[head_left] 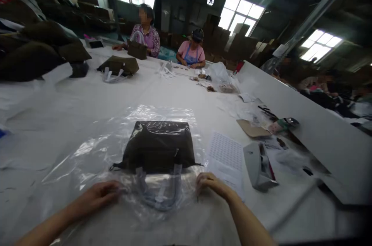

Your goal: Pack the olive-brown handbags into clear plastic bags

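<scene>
A dark olive handbag (159, 141) lies flat inside a large clear plastic bag (95, 149) on the white table. Its wrapped handles (159, 201) point toward me. My left hand (101, 195) is closed on the plastic at the near left, its fingers slightly blurred. At the near right, my right hand (210, 184) has its fingers curled onto the plastic bag's edge. Both hands are beside the handles, apart from the handbag itself.
Right of the plastic bag lie a sticker sheet (225, 153), a white tape dispenser (258, 166) and brown cardboard (252, 128). A low white partition (299, 129) runs along the right. More olive bags (119, 66) are at the back left. Two people (192, 52) sit across the table.
</scene>
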Tool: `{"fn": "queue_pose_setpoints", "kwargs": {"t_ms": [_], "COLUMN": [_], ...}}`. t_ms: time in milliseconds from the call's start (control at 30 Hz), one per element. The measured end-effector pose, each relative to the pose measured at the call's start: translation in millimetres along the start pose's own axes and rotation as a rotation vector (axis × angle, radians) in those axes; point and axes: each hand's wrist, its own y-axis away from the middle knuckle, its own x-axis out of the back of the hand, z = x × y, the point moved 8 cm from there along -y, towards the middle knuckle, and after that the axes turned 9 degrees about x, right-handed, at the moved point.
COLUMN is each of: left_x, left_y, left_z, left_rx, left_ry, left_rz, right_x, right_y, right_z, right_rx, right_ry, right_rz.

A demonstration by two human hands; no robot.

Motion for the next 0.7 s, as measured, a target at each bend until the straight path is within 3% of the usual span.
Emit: {"fn": "queue_pose_setpoints", "kwargs": {"t_ms": [67,100,167,233,267,333,367,400,467,533,600,700], "left_x": [-10.9,-13.3,-10.4,-9.1,-11.1,-13.0,-9.2,-2.8,14.0,31.2,45.0,44.1], "left_y": [10,15,25,32,35,40,41,39,32,22,8,-19], "left_z": [-3,-2,4,12,15,18,19,19,21,27,44,86], "left_rx": [-0.088,-0.136,-0.205,-0.212,-0.203,-0.173,-0.157,-0.145,-0.129,-0.135,-0.169,-0.287], "left_ry": [-0.022,-0.055,-0.106,-0.168,-0.21,-0.292,-0.31,-0.308,-0.261,-0.194,-0.152,-0.232], "left_rz": [-0.14,-0.193,-0.218,-0.282,-0.36,-0.518,-0.543,-0.533,-0.446,-0.316,-0.168,-0.028], "right_x": [7,12,16,-12,-41,-115,-150,-178,-212,-226,-227,-218], "right_y": [17,23,28,26,24,17,13,7,-3,-6,-5,-5], "right_z": [-25,-43,-85,-122,-132,-124,-111,-92,-56,-35,-31,-27], "right_rx": [-0.065,-0.067,0.043,0.266,0.378,0.5,0.534,0.526,0.488,0.492,0.495,0.302], "right_ry": [0.086,0.137,0.27,0.402,0.436,0.483,0.558,0.669,0.863,0.969,0.964,0.707], "right_rz": [-0.175,-0.19,-0.092,0.004,-0.002,-0.16,-0.227,-0.26,-0.251,-0.216,-0.178,-0.12]}}
